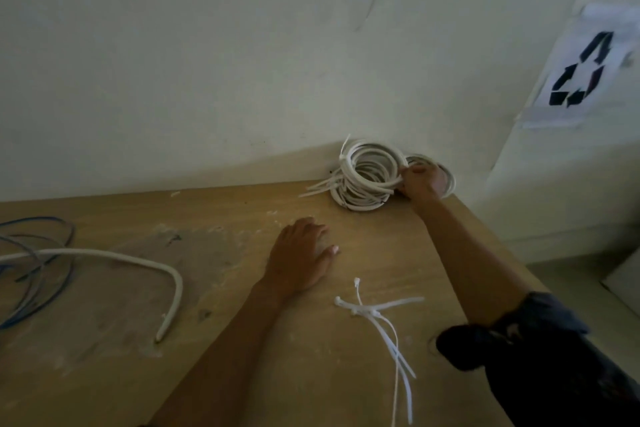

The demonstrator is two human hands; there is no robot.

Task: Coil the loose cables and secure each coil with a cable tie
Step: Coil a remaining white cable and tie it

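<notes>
A stack of white cable coils (367, 173), each bound with a cable tie, lies at the far right corner of the wooden table (225, 340). My right hand (420, 182) grips the right rim of the top coil. Flat on the table's middle rests my left hand (299, 256), fingers straight, holding nothing. Several loose white cable ties (381, 322) lie near the right front. A loose white cable (138, 262) arcs across the left side, beside a tangle of blue cable (38, 270) at the left edge.
A white wall rises directly behind the table. To the right stands a white surface bearing a paper sheet with a recycling symbol (578, 73). The table's right edge runs diagonally under my right forearm; pale floor lies beyond it. Dusty white smears mark the tabletop.
</notes>
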